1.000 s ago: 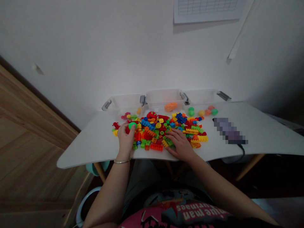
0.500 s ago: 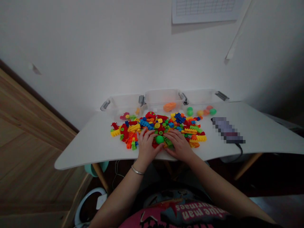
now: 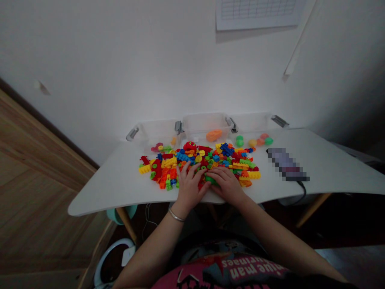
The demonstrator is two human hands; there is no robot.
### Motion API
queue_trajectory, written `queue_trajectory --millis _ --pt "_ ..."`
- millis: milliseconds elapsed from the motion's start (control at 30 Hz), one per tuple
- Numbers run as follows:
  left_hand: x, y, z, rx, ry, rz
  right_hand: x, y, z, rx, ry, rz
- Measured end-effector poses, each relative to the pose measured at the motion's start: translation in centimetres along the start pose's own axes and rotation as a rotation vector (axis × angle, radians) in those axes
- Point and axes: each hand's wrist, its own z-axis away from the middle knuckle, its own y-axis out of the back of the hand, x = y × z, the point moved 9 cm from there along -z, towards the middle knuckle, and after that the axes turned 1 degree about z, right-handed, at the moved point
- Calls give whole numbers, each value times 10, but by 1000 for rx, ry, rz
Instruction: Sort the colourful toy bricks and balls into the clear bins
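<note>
A heap of colourful plastic building blocks point(image 3: 170, 162) spreads over the white table point(image 3: 120, 188). Both of my hands are at its near edge. My right hand point(image 3: 227, 185) has its fingers curled over a green ball point(image 3: 211, 180), which is partly covered by them. On the left, my left hand point(image 3: 191, 188) lies over the blocks with its fingers spread, its thumb close to the ball. Whether that thumb touches the ball I cannot tell.
Along the wall stand three clear bins. The left bin point(image 3: 159, 127) holds a few small pieces, the middle bin point(image 3: 206, 119) an orange piece, the right bin point(image 3: 254, 122) several coloured balls. A phone point(image 3: 287, 164) with a cable lies at the right.
The green ball has shifted slightly right, from between my hands to under my right fingers. My left hand has moved a little right and its fingers are more spread.
</note>
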Motion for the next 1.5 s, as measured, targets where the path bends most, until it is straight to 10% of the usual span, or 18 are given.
queue_trajectory --millis 1133,1333,1500 --pt "-2 -17 -10 -69 -67 -143 38 0 3 70 -319 -158" --pt "-3 -16 -9 -73 -63 -127 65 59 -17 318 -385 -31" --pt "-6 -17 -9 -66 -56 -120 148 112 -52 398 -556 200"
